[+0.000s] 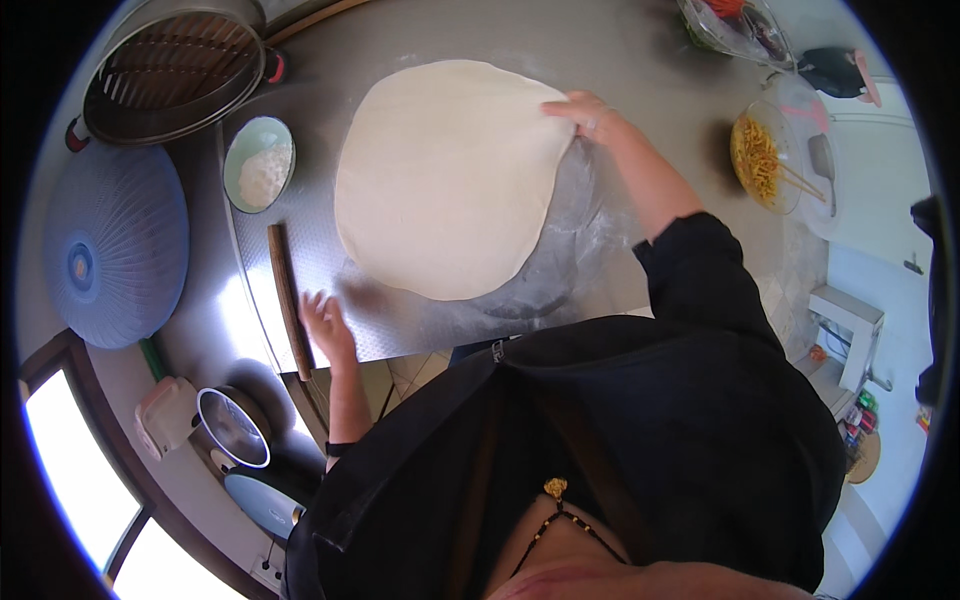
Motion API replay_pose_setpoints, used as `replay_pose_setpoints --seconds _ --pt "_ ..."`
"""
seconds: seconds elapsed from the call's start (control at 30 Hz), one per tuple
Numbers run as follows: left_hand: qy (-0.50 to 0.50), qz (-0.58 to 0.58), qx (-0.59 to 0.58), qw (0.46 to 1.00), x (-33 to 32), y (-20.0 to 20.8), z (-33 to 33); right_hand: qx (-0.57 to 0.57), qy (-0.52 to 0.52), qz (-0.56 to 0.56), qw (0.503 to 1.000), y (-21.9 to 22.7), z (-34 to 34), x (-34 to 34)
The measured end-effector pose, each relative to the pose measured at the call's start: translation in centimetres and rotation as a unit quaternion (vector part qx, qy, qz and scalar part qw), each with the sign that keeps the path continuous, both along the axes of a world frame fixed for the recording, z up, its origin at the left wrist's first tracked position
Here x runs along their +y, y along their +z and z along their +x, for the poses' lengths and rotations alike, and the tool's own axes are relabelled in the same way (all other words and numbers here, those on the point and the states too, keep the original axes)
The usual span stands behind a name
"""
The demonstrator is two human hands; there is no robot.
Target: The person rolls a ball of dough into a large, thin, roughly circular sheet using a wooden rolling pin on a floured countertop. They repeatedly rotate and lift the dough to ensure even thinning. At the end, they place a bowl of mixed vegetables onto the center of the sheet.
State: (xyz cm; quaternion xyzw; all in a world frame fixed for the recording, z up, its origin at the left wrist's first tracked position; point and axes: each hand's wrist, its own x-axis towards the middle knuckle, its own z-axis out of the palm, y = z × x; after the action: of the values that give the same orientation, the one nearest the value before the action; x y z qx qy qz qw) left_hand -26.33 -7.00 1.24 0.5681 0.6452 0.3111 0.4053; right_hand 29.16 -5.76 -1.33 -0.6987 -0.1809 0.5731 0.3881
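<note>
A large, thin, pale sheet of dough [445,185] lies spread on the metal worktop [640,75]. My right hand [585,112] is at its far right edge, fingers pinched on the dough, which is drawn out slightly to a corner there. Near the front edge of the worktop, my left hand [325,325] is raised with its fingers apart and holds nothing. Just left of it lies a brown wooden rolling pin [284,290]. Beyond the pin sits a pale green bowl [240,140] with white flour [265,178] in it.
A steamer pot [180,132] with a slatted rack stands far left, above a blue mesh food cover [130,240]. Metal basins [232,425] sit lower left. On the right is a glass bowl [790,135] of yellow shredded food with chopsticks [800,183]; another glass bowl [712,38] stands behind.
</note>
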Motion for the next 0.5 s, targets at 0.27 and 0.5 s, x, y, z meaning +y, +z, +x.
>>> replay_pose_setpoints --seconds 0.27,0.5 --pt "0.130 -0.351 -0.295 0.879 -2.5 2.1 10.8 0.090 -0.201 -0.017 0.975 -0.7 -0.6 -15.8" --pt "-0.108 -0.305 -0.027 0.946 -4.5 1.2 15.3 0.107 -0.283 -0.022 0.953 -1.4 -10.3 -19.0"
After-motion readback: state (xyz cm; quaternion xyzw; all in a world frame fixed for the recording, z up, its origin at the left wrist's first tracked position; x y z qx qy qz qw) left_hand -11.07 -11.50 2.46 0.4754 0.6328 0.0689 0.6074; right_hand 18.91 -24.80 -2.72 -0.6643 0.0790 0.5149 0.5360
